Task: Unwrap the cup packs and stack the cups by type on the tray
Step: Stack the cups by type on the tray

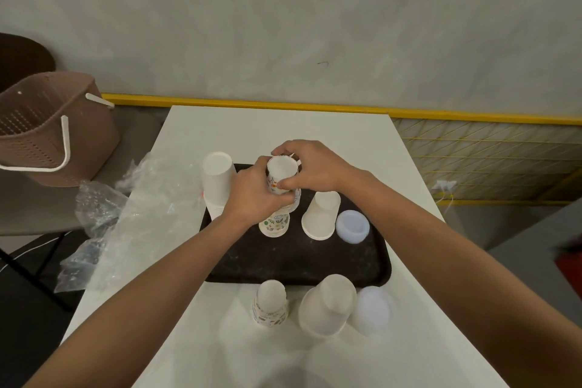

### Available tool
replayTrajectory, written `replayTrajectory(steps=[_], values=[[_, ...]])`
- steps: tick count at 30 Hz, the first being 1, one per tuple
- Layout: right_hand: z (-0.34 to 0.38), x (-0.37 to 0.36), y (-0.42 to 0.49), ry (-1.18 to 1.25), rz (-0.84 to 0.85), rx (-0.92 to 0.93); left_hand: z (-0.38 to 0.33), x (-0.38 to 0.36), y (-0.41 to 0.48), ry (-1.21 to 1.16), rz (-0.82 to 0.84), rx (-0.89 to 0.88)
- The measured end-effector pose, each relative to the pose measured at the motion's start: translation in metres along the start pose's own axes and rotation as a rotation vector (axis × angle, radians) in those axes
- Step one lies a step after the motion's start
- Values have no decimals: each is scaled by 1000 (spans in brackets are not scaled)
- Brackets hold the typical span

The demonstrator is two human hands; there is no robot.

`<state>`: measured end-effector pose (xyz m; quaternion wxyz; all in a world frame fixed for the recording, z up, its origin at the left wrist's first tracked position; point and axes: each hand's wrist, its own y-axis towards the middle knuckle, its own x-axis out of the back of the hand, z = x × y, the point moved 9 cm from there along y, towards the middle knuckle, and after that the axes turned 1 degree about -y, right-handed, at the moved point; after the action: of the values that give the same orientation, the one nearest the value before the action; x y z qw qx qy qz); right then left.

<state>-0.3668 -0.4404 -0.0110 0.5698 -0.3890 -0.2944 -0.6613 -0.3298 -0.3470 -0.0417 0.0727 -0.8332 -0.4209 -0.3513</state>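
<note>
Standing upside down on the dark rectangular tray (283, 258), the stack of printed paper cups (274, 225) is gripped around its middle by the left hand (252, 195), while the right hand (310, 168) pinches the topmost cup (282, 168). Alongside on the tray stand a tall plain white cup stack (218, 179), a shorter white cup stack (321, 214) and translucent bluish plastic cups (352, 225). Crumpled clear plastic wrap (151, 198) lies at the left edge of the white tabletop (283, 126).

1. We see a dark tray (296, 264) lying flat.
2. Mid-tray stands an inverted printed stack (274, 225), gripped by the left hand (252, 195) and right hand (310, 168).
3. A tall white stack (218, 179) stands at the tray's left edge. A short white stack (321, 214) and a clear cup (352, 225) sit on its right part.
4. Just off the near edge, a front printed stack (270, 305), a front white stack (327, 305) and a front clear stack (373, 309) stand inverted.
5. Crumpled wrap (151, 198) lies left of the tray.
</note>
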Motion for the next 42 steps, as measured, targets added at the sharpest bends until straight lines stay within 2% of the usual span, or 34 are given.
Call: replayTrajectory(steps=[11, 25, 35, 42], values=[[-25, -38, 14, 2, 87, -68, 31, -31, 8, 88, 63, 67], [-34, -66, 10, -63, 160, -88, 62, -55, -3, 41, 110, 103], [-48, -76, 11, -85, 143, -186, 62, -57, -5, 86, 112, 67], [-45, -75, 6, -96, 139, -169, 61, -52, -11, 131, 119, 90]])
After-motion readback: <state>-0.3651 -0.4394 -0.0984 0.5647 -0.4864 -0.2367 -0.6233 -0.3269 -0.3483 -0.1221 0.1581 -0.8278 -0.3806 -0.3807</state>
